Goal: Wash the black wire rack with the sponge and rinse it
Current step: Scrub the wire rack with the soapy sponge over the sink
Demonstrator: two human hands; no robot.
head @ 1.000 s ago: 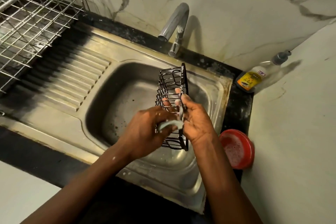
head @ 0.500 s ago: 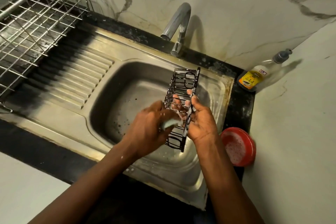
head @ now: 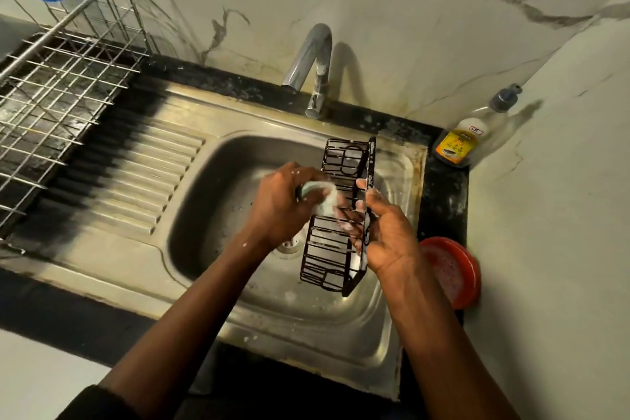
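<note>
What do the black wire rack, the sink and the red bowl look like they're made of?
Black wire rack: thin metal wire, apparently, with a black coating, wet with foam. Sink: stainless steel, brushed sheen and pressed drainboard ridges. Red bowl: probably plastic, judging by its even glossy red; not certain.

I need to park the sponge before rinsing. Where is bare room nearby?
The ribbed steel drainboard, between the silver wire dish rack and the steel sink basin, is bare. The black counter strip at right is crowded by the red plastic bowl and clear soap bottle.
</note>
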